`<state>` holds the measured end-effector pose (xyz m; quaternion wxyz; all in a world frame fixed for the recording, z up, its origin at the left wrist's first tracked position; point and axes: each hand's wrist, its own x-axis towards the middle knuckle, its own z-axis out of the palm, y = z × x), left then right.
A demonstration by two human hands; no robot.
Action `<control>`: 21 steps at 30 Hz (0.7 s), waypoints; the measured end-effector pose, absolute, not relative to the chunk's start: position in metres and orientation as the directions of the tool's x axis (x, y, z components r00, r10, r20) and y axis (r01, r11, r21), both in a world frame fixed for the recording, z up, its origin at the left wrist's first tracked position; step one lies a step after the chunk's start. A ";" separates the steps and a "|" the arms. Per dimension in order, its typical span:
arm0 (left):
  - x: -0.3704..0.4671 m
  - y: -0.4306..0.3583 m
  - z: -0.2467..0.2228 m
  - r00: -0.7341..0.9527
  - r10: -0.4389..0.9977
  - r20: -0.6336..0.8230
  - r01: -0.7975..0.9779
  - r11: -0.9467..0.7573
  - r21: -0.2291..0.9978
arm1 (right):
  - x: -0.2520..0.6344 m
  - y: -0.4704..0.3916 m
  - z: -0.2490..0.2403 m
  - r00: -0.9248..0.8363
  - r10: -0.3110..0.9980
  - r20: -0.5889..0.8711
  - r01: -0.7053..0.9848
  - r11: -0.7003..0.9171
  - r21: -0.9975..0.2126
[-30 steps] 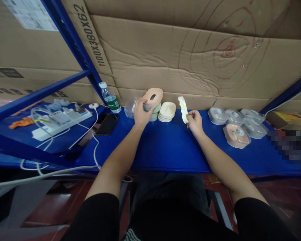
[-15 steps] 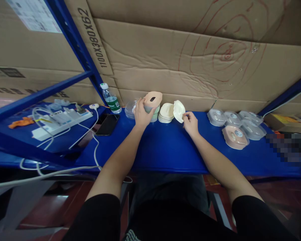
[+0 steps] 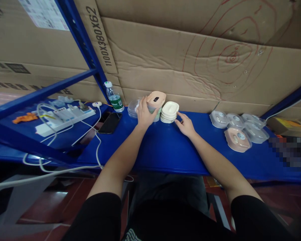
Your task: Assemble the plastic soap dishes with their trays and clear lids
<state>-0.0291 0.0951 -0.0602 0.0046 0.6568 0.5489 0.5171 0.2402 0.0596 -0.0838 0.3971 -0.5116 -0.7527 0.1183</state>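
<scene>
My left hand is wrapped around the side of a peach plastic container with a dark slot-shaped mark on top. The peach piece sits over pale green containers, partly hidden by my fingers. Beside them rises a stack of cream plastic pieces, squarish with rounded corners. At that stack's right edge, the fingertips of my right hand rest against or very near it, thumb and fingers apart. Several clear lids are piled to the left, partly behind my left hand.
A water bottle and a black phone stand left of the stacks. Further left are a white power strip and loose cables. Several clear-lidded containers, one of them pink, sit at right. Cardboard backs the blue table.
The cream piece that my right hand held tilted has been laid on top of the cream stack, and my right fingers have spread. My left hand stays on the peach container. The view shifted slightly.
</scene>
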 end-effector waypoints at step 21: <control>-0.031 0.092 -0.062 -0.099 0.716 0.691 0.708 -0.437 0.554 | 0.333 0.064 -0.058 0.057 0.832 0.552 0.926 0.163 -0.341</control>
